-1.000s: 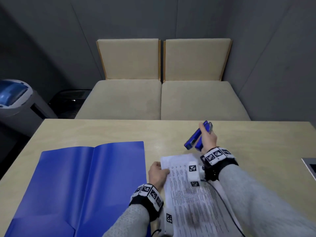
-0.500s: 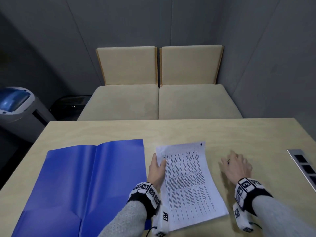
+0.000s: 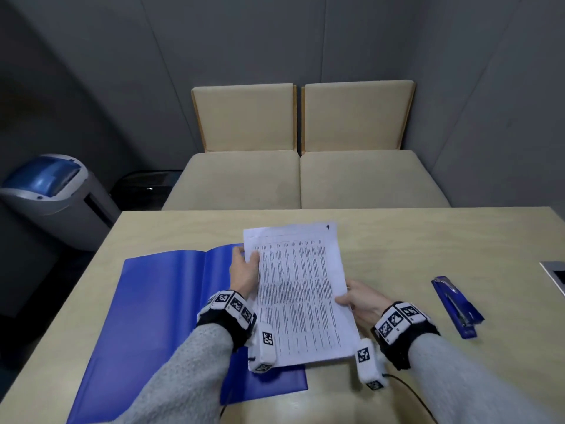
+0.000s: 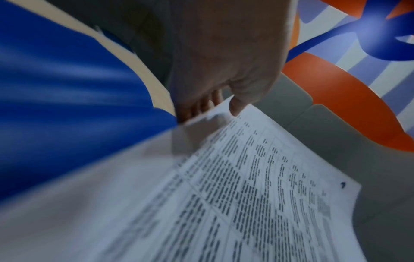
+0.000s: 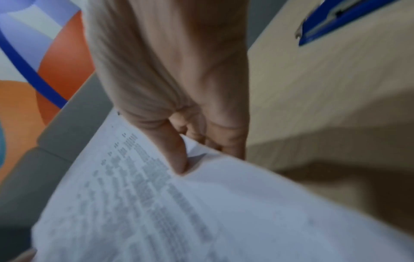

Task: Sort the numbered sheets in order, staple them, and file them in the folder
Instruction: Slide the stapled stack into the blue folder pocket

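Head view, sheets: the stack of printed sheets (image 3: 301, 289) sits at centre frame, lifted off the table (image 3: 397, 240), with a "1" printed in its upper right corner.
Head view, left hand: the left hand (image 3: 244, 272) pinches the stack's left edge, thumb on the printed face, fingers behind.
Head view, right hand: the right hand (image 3: 362, 302) grips the right edge lower down, thumb on top, fingers curled beneath.
Head view, folder: the open blue folder (image 3: 159, 307) lies flat at lower left of the frame, its right leaf partly under the stack.
Head view, stapler: the blue stapler (image 3: 457, 306) lies on the table at the right of the frame, apart from both hands.
Head view, surroundings: two beige seats (image 3: 302, 179) stand beyond the table; a grey bin (image 3: 52, 194) with a blue lid stands at the left.
Left wrist view: the thumb tip presses on the sheets (image 4: 235, 186) near the edge, fingers (image 4: 201, 106) tucked behind; the folder (image 4: 67, 88) fills the left.
Right wrist view: the thumb (image 5: 174, 150) lies on the sheets (image 5: 168, 212), fingers curled under the edge; the stapler (image 5: 336, 19) shows at upper right.
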### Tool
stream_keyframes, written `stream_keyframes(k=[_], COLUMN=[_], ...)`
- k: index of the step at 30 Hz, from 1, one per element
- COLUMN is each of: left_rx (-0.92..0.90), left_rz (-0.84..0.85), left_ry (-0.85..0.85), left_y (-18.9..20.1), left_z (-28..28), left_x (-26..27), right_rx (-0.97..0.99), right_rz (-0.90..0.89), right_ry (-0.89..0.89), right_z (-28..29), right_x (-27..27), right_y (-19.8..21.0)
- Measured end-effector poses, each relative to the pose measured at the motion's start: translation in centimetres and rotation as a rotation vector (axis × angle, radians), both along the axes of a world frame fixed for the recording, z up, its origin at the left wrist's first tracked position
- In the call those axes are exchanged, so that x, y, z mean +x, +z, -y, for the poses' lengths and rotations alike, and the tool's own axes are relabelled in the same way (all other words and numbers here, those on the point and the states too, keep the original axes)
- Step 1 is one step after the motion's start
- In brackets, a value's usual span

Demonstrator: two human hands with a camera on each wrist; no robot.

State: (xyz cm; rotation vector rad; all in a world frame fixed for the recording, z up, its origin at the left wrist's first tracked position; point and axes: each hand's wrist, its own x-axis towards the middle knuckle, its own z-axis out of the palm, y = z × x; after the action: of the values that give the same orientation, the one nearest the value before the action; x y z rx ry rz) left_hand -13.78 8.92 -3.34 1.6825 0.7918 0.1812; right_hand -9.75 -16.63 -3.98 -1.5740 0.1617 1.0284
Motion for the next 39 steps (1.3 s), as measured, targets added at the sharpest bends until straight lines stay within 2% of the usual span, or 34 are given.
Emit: stream_keyframes(k=[2,3,4,6,8,9,11,15,18,21,23,25,26,27,29,31,34,36,39], left_rx=[0.206,0.292,0.362,0.47,0.435,0.402,0.41,0.615,0.731,0.801,0.795,0.81,0.837,0.868,0.917,0.974,1.083,1.093,1.1], left_rz=[-0.17,-0.251,-0.349,-0.555,-0.692,-0.736,-0.791,-0.902,-0.925,-0.918,-0.9,-0.863,-0.828,-0.784,-0.699,-0.659,-0.663,-0.667,-0.691], left_ry=[0.024,-0.017,-0.104,-0.404,-0.696,-0.771,-0.81,-0.79,-0.778,-0.773,-0.8,-0.819,-0.831,-0.852,-0.934,-1.008,-1.014,-1.008,-1.023], left_y=[-0.1,-0.3,-0.6,-1.7,-2.6,-2.9,-3.1,-3.2,-3.7,-4.0,-4.1,-3.9,-3.9,-3.9,-4.2,-4.5,-4.7,-4.7,-4.5], left_z=[-1.5,-2.2,-2.9,-3.7,-3.9,-3.8,-3.5,-2.3,-0.6,0.3,0.2,0.0,0.0,0.1,0.5,1.2,1.9,2.0,2.2], left_x=[-1.6,-2.8,-4.1,-6.7,-8.7,-9.2,-9.7,-10.4,-11.1,-11.6,-11.7,-11.8,-12.0,-12.2,-12.7,-13.1,-13.3,-13.0,-12.6], right_rx=[-0.039,-0.077,-0.127,-0.251,-0.341,-0.349,-0.335,-0.23,-0.17,-0.199,-0.099,-0.138,-0.081,-0.164,-0.233,-0.222,-0.029,0.019,-0.103], right_rz=[0.02,0.03,0.045,0.077,0.132,0.167,0.217,0.21,0.1,0.01,-0.094,-0.116,-0.113,0.007,0.054,0.036,-0.134,-0.143,-0.036], right_ry=[-0.088,-0.143,-0.196,-0.275,-0.328,-0.351,-0.393,-0.544,-0.71,-0.828,-0.987,-0.881,-0.921,-0.824,-0.799,-0.817,-1.019,-1.03,-0.926], right_z=[-2.3,-3.2,-3.9,-5.1,-5.8,-6.0,-6.3,-6.1,-5.7,-5.5,-5.4,-5.2,-5.2,-5.1,-5.0,-5.1,-5.5,-5.3,-5.1], right_x=[0.2,0.5,0.7,0.7,0.4,0.2,0.0,0.1,0.4,0.0,-1.0,-0.8,-1.0,-1.3,-1.6,-2.0,-1.9,-2.0,-2.0], right_y=[-1.5,-2.4,-3.2,-3.8,-3.8,-3.8,-4.1,-4.7,-5.2,-5.1,-4.5,-5.7,-6.4,-6.9,-7.1,-6.4,-5.8,-5.6,-5.4])
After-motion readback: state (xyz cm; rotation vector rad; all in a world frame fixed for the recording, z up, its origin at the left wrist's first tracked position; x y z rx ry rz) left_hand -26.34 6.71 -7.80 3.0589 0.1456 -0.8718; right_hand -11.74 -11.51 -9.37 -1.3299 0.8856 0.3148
